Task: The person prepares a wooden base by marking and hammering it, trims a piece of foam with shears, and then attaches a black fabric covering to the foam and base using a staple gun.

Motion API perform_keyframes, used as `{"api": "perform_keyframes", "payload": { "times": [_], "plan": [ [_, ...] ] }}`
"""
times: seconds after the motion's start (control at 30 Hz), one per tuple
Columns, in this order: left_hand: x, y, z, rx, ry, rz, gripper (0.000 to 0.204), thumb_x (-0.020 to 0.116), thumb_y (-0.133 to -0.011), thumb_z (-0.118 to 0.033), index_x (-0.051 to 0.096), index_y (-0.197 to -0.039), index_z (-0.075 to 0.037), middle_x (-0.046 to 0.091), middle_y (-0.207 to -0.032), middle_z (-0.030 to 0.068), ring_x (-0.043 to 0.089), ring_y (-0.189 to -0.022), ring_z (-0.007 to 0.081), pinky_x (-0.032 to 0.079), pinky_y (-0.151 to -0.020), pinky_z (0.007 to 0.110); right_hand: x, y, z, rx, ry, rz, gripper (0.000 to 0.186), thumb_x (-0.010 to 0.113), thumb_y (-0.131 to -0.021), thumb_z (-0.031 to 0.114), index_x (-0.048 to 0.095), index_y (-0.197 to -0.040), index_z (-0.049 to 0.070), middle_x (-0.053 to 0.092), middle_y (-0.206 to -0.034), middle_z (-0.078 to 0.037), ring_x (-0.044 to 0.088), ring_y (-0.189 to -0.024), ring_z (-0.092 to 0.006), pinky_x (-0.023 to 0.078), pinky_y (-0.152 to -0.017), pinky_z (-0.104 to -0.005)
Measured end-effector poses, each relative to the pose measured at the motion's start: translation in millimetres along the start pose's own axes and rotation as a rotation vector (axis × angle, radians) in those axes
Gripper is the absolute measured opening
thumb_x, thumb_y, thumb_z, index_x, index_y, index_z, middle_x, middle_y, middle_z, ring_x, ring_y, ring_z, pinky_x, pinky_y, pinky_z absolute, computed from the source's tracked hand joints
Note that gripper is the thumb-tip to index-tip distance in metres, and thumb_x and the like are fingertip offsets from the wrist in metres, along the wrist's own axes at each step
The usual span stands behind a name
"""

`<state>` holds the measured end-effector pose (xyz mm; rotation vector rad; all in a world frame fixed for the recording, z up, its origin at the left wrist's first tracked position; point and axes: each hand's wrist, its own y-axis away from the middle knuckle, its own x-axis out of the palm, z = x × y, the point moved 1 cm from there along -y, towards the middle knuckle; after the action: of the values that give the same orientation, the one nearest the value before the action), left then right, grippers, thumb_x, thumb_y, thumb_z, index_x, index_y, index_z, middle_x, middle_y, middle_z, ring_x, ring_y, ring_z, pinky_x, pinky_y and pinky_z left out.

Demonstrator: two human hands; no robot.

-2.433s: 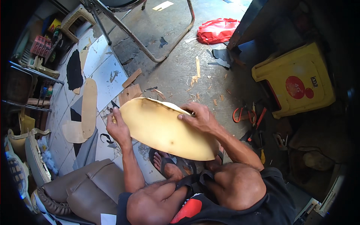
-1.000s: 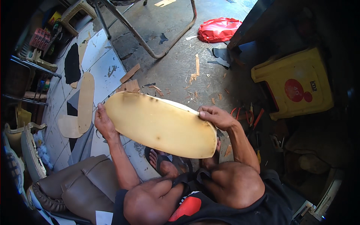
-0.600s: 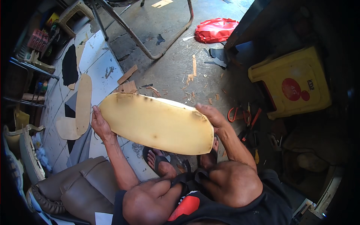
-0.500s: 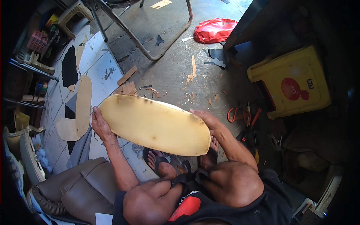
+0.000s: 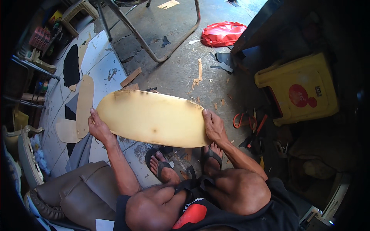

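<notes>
A long yellowish foam pad [image 5: 154, 119] with rounded ends is held up above my feet, its broad face toward me. Brown stains mark its far edge, and one small dark spot shows near the lower middle. My left hand [image 5: 99, 127] grips the pad's left end with the thumb along its edge. At the right end my right hand [image 5: 214, 126] is closed on it, thumb on the near face. The fingers behind the pad are hidden on both sides.
Rounded thin tan boards [image 5: 84, 106] lie on white tiles at left, by a brown cushion [image 5: 90, 194]. Scissors with red handles [image 5: 252, 121] and a yellow plastic stool [image 5: 298, 90] are at right. Beyond are a metal chair leg [image 5: 142, 42], a red bundle [image 5: 222, 34] and scattered scraps.
The foam pad has shifted slightly left and away from me, uncovering more of my feet. My right hand has moved from behind its far corner to its right edge, thumb in front.
</notes>
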<state>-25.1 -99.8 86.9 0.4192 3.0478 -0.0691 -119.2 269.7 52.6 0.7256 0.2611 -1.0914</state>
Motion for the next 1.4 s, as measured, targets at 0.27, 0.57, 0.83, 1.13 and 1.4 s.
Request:
{"api": "perform_keyframes", "payload": {
  "times": [0.27,0.57,0.83,1.13,1.4],
  "plan": [
    [37,3,-1,0.121,-0.189,0.265,0.037,0.058,-0.106,-0.035,0.062,-0.097,0.000,0.067,-0.084,0.0069,0.063,-0.072,0.0118,0.053,-0.067,0.028,-11,-29,58,-0.416,-0.092,0.103,0.058,0.054,-0.102,0.046,0.055,-0.140,0.003,0.067,-0.118,-0.029,0.069,-0.106,-0.0372,0.052,-0.093,-0.0462],
    [77,71,-15,-0.483,0.247,0.607,0.036,0.054,-0.106,-0.043,0.058,-0.112,-0.007,0.066,-0.099,0.0077,0.064,-0.082,0.0139,0.054,-0.067,0.029,7,-50,12,0.033,-0.312,-0.014,0.055,0.056,-0.103,0.049,0.071,-0.111,-0.004,0.072,-0.087,-0.012,0.064,-0.079,-0.0160,0.052,-0.075,-0.0350],
    [80,139,34,-0.131,-0.040,0.562,0.033,0.067,-0.101,-0.026,0.063,-0.118,0.002,0.069,-0.101,0.0067,0.063,-0.087,0.0136,0.053,-0.079,0.029,16,-32,12,-0.062,-0.253,-0.208,0.054,0.054,-0.105,0.044,0.068,-0.111,-0.007,0.072,-0.093,-0.014,0.063,-0.083,-0.0182,0.050,-0.079,-0.0359],
    [66,127,41,-0.619,0.206,0.656,0.023,0.056,-0.106,-0.025,0.060,-0.112,-0.003,0.068,-0.106,0.0074,0.066,-0.095,0.0157,0.054,-0.081,0.032,26,-27,16,-0.121,-0.231,-0.243,0.055,0.058,-0.102,0.050,0.069,-0.107,-0.004,0.071,-0.085,-0.017,0.064,-0.079,-0.0211,0.050,-0.075,-0.0399],
    [55,111,28,-0.660,0.284,0.672,0.029,0.055,-0.107,-0.025,0.062,-0.118,0.000,0.069,-0.104,0.0070,0.065,-0.093,0.0144,0.052,-0.084,0.028,26,-33,9,-0.074,-0.265,-0.193,0.060,0.057,-0.102,0.054,0.069,-0.102,-0.005,0.069,-0.080,-0.013,0.060,-0.075,-0.0181,0.050,-0.072,-0.0381]
  ]
}}
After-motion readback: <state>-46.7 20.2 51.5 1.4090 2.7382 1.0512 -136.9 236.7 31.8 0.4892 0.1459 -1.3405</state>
